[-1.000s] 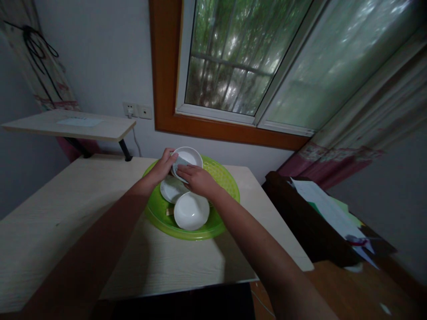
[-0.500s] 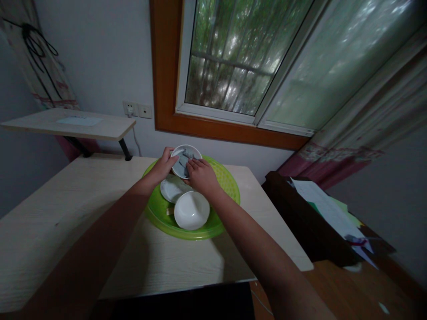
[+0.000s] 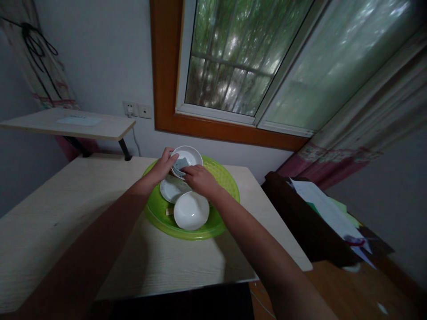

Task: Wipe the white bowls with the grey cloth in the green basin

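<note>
A white bowl (image 3: 192,154) is tilted toward me above the far part of a green basin (image 3: 156,222). My left hand (image 3: 163,165) grips its left rim, thumb over the edge. Inside the bowl, a grey-blue cloth (image 3: 181,163) is bunched against the lower left wall, with the fingers of my right hand (image 3: 202,180) closed on it. Below them in the basin lie a white dish (image 3: 171,190) and a second white bowl (image 3: 191,210). A small tan piece (image 3: 169,211) shows beside that bowl; its kind is unclear.
The basin stands on a pale wooden table (image 3: 180,262). A raised shelf (image 3: 100,129) holding a paper sheet (image 3: 79,121) is at the left. Beyond the table's right edge, papers (image 3: 323,206) lie on a dark brown piece of furniture (image 3: 293,218). A window (image 3: 233,66) is behind.
My right hand has drawn the cloth down and left inside the bowl, baring more of its white inner wall. My left hand keeps its hold on the rim.
</note>
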`<state>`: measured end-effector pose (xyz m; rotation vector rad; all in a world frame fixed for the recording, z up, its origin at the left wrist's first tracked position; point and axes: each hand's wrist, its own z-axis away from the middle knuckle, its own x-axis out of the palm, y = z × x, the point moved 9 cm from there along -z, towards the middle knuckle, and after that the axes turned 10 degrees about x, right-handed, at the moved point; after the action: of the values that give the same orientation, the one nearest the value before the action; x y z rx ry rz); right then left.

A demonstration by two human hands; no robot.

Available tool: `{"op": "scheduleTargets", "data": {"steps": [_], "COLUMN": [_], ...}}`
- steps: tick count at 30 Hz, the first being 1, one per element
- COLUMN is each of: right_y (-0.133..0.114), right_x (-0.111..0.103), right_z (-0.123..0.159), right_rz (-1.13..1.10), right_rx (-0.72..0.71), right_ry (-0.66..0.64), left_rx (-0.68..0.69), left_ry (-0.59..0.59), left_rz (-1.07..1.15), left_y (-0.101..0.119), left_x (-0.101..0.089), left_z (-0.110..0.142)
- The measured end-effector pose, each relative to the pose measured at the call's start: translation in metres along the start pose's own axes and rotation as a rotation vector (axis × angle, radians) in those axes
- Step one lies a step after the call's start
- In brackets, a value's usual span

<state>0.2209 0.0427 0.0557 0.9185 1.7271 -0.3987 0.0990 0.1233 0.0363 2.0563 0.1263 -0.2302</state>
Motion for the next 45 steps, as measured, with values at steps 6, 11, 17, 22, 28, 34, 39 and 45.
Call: {"op": "scheduleTargets", "data": {"steps": [6,11,17,22,28,34,39,45], "right_y": [-0.003,0.004,0.014,0.013,-0.002,-0.008,0.0,0.006], "right_x": [-0.001,-0.007,-0.017,-0.029,-0.014,-0.004,-0.006,-0.011], "right_z": [0.0,-0.001,0.001,0.003,0.003,0.004,0.002,0.001], "right_rz": [-0.043,-0.057,-0.063,-0.073,-0.117,-0.186,-0.161,-0.134], "right_rx": [-0.03,0.031,0.153,0.156,-0.01,-0.076,-0.01,0.066], "right_ry": [0.025,0.054,0.074,0.126,0.085,0.083,0.092,0.099], "left_rx": [0.037,0.026,0.031,0.029,0.04,0.076,0.066,0.059], "left_ry": [-0.046,-0.093,-0.009,0.082,0.052,-0.059,-0.097,-0.073], "left_rz": [-0.011,0.037,0.021,0.052,-0.009,-0.045,-0.036,-0.033], "left_y": [0.009,0.008,0.0,-0.006,-0.001,0.005,0.001,0.002], "left_x": [0.004,0.01,0.0,-0.011,-0.009,0.002,0.006,0.004], "left_z": [0.003,0.004,0.001,-0.004,-0.002,0.001,0.0,0.0]}}
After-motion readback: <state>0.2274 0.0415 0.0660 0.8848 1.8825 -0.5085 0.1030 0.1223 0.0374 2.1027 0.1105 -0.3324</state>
